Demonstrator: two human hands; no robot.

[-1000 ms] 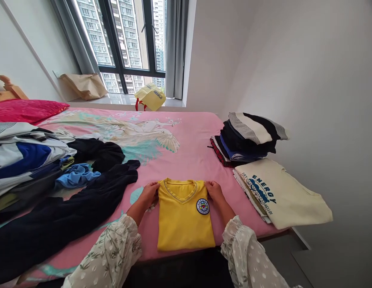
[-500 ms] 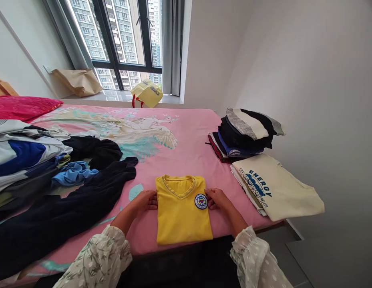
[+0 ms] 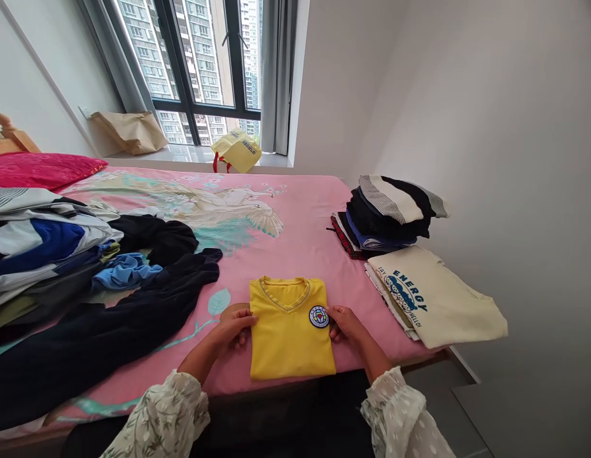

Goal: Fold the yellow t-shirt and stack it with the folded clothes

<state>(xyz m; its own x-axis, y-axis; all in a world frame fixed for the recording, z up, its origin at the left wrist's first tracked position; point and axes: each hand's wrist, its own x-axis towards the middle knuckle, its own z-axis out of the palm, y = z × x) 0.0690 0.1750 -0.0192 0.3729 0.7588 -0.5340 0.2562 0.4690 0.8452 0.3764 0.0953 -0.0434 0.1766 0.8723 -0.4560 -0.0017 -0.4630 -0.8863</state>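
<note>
A folded yellow V-neck shirt (image 3: 288, 334) with a round badge lies on the pink bedsheet (image 3: 295, 235) near the bed's front edge. My left hand (image 3: 235, 327) is at its left side, fingers curled onto the shirt's edge. My right hand (image 3: 345, 323) grips the right edge beside the badge. Both sleeves are white with a leafy or dotted print.
A cream "ENERGY" shirt (image 3: 433, 299) tops a folded stack at the right edge, with a taller folded pile (image 3: 388, 213) behind it. Loose dark and blue clothes (image 3: 85, 280) heap on the left. A red pillow (image 3: 37, 168) and yellow bag (image 3: 238, 149) sit farther back.
Both hands slid down from the shirt's shoulders to the middle of its sides. The view shifted slightly.
</note>
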